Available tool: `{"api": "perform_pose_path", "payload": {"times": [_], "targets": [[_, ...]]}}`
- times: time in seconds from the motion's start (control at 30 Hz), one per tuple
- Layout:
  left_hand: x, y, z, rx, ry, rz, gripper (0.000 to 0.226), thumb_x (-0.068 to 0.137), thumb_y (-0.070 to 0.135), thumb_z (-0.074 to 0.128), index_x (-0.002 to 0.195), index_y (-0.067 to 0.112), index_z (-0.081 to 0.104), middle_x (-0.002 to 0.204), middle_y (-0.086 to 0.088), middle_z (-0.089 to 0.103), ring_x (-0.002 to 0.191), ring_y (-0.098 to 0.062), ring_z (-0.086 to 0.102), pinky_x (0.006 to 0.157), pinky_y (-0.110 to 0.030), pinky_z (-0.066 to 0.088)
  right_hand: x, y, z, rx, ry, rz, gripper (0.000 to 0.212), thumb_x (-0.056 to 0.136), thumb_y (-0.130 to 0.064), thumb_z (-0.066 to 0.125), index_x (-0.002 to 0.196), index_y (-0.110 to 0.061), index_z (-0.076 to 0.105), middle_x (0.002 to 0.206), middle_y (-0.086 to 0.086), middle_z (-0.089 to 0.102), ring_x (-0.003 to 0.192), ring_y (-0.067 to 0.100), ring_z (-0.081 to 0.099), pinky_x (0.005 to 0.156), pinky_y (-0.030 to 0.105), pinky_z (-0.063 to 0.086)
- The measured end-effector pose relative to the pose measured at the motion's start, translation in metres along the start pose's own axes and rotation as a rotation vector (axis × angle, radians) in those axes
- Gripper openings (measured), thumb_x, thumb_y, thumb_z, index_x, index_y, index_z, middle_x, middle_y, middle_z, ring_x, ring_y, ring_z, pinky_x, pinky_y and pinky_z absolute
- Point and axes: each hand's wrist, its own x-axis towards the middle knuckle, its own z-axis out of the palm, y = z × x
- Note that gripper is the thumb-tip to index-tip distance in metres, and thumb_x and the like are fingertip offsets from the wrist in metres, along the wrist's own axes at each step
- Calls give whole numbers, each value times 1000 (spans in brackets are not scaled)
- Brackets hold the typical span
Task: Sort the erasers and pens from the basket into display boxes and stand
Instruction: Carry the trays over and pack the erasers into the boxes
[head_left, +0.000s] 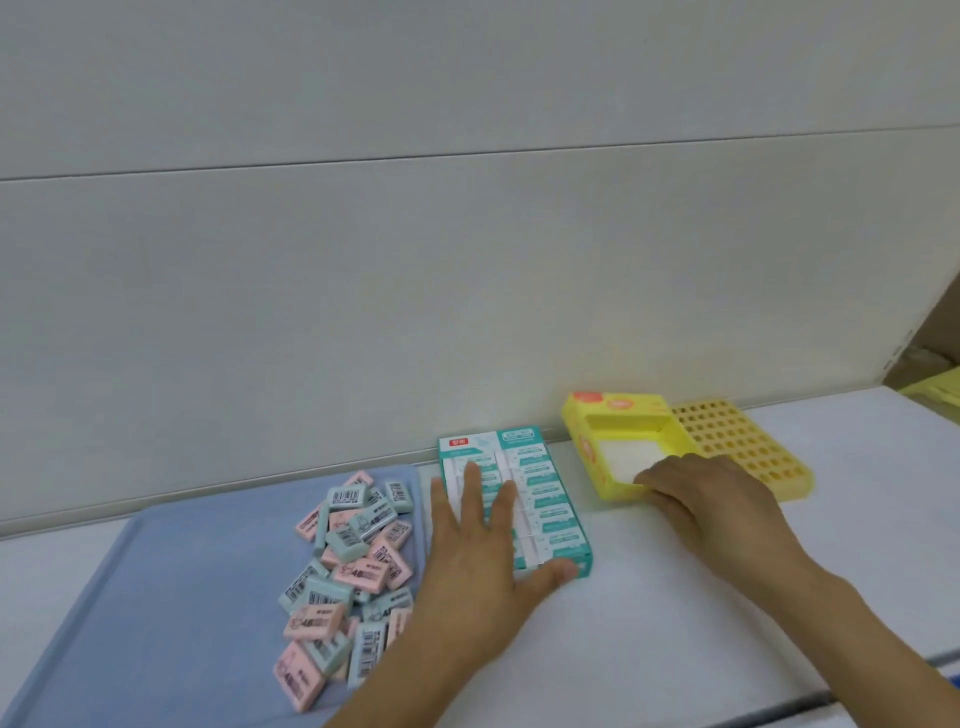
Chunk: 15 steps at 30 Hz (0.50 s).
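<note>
From the head camera, my left hand (485, 540) lies spread flat on the teal display box (540, 499), which is packed with white erasers. My right hand (696, 491) curls over the near rim of the yellow box (587, 441) at two o'clock, and I judge a careless pull could tip that light cardboard. Glossy pink and blue erasers (345, 561) heap at nine o'clock on the smooth blue tray (171, 571). The perforated plastic stand (748, 447) sits beyond.
</note>
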Motion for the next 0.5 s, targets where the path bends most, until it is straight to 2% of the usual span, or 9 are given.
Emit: {"api": "perform_pose_path", "payload": {"times": [0.1,0.17,0.23,0.3,0.37,0.4,0.43,0.47,0.5], "targets": [[8,24,8,-23,29,59,115,63,90,16,155,23,0,159,-4,-25,138,-31,-38,117,-42,-11,-1,1,-19,115,187,1,28,89,-27,46,95,-17,72,95,-4,70,78,22,64,60,35,52],[17,45,13,-62,34,138,106,74,85,16,155,19,1,160,-9,-23,133,-27,-46,116,-41,-15,1,5,-26,133,226,23,31,90,-27,46,101,-15,72,103,-4,70,88,17,61,68,33,51],[28,66,25,-109,110,202,111,73,88,4,155,13,11,161,-18,-10,127,-17,-51,114,-39,-17,1,10,-30,130,224,29,33,90,-28,44,105,-16,71,102,-4,70,91,13,55,71,28,44],[38,82,34,-63,222,213,113,71,81,-6,150,9,30,158,-26,12,136,-24,-37,111,-43,-8,1,11,-29,146,203,38,34,91,-28,42,105,-16,70,99,-5,69,92,14,54,71,29,42],[44,93,35,27,214,246,113,75,78,-16,143,10,43,152,-27,31,145,-37,-18,114,-43,-1,1,7,-28,179,179,46,33,91,-28,42,104,-17,69,96,-6,68,91,18,57,69,35,48],[43,93,34,56,196,248,108,79,75,-16,139,13,50,148,-22,41,146,-39,-6,115,-42,8,2,3,-27,208,168,43,32,91,-29,41,104,-19,69,96,-8,66,90,19,58,69,38,50],[42,91,28,87,243,234,97,86,72,-9,135,17,55,144,-13,49,145,-39,8,114,-40,22,4,-3,-26,237,156,36,31,91,-29,41,104,-20,68,97,-10,65,91,19,59,70,39,50],[38,84,22,79,201,229,85,90,71,3,137,21,53,147,-6,47,143,-37,13,113,-38,31,7,-10,-25,265,145,23,30,92,-30,42,105,-22,67,97,-12,64,90,18,58,70,39,50],[33,76,16,31,188,261,80,90,71,14,145,21,42,154,-2,36,146,-33,9,115,-38,29,10,-20,-25,283,137,8,27,92,-30,42,104,-24,66,97,-14,63,89,16,56,70,38,49]]}}
